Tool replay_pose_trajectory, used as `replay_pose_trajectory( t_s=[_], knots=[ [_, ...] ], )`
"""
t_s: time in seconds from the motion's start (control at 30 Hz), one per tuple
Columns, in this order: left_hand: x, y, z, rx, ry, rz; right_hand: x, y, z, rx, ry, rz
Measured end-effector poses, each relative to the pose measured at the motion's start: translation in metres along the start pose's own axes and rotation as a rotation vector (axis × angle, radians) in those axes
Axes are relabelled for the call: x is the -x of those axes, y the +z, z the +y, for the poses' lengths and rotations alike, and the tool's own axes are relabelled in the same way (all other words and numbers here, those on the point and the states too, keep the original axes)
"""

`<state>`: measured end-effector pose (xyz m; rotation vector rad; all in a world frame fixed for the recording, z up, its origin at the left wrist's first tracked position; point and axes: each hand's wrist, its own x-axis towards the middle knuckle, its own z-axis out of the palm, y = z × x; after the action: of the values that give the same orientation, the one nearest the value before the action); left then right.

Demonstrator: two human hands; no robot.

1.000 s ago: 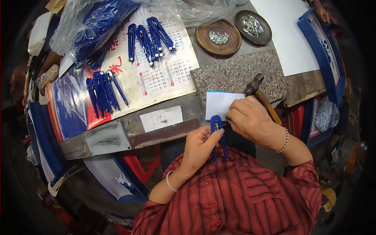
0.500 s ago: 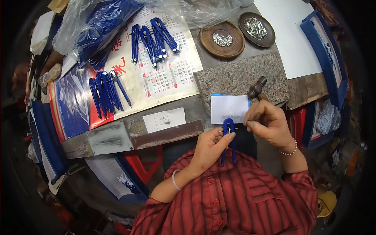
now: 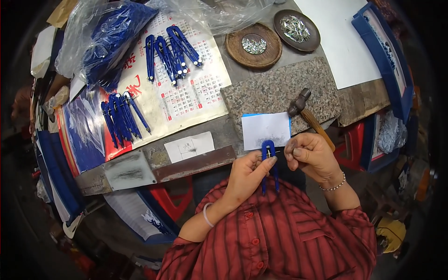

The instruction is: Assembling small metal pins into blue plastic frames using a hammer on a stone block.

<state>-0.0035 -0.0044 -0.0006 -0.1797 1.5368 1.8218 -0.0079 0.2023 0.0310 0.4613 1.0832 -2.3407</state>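
My left hand (image 3: 248,172) is closed on a blue U-shaped two-legged tool (image 3: 268,147), held upright over my lap with its bend uppermost. A thin metal pin crosses the tool below the bend and sticks out on both sides. Just right of the pin's end, my right hand (image 3: 313,156) has thumb and fingers pinched together; anything between them is too small to make out. Behind the tool a white sheet (image 3: 265,128) with grey smudges lies over the slab's front edge. A hammer (image 3: 311,120) rests on the granite slab (image 3: 280,86), its wooden handle reaching toward my right hand.
Two round dishes, one brown (image 3: 235,53) and one dark (image 3: 312,43), hold small metal parts. Bundles of similar blue tools (image 3: 122,119) lie on a calendar sheet (image 3: 210,98) at left, near a plastic bag (image 3: 112,46). A blue tray (image 3: 396,70) stands far right.
My right hand has come down and left, closer to the pin, uncovering the hammer's handle. The left hand keeps hold of the blue tool. The whole view has shifted slightly.
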Motion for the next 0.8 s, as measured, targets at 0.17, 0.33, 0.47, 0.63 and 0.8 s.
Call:
replay_pose_trajectory(
  t_s=[0.17,0.33,0.47,0.63,0.8],
  knots=[
    [-0.001,0.003,0.000,0.015,0.061,0.047,-0.001,0.001,0.001,-0.088,0.058,0.040],
    [-0.002,0.002,0.001,0.011,0.055,0.039,-0.002,0.001,0.000,-0.070,0.072,0.057],
    [0.000,-0.001,0.001,-0.002,0.013,-0.014,-0.003,0.002,0.001,-0.069,0.060,0.061],
    [-0.001,0.000,-0.002,0.007,-0.015,-0.002,0.004,0.002,0.006,-0.013,0.033,0.039],
    [-0.001,0.000,-0.003,-0.025,-0.010,0.004,0.020,0.001,0.016,0.264,-0.027,0.096]
  ],
)
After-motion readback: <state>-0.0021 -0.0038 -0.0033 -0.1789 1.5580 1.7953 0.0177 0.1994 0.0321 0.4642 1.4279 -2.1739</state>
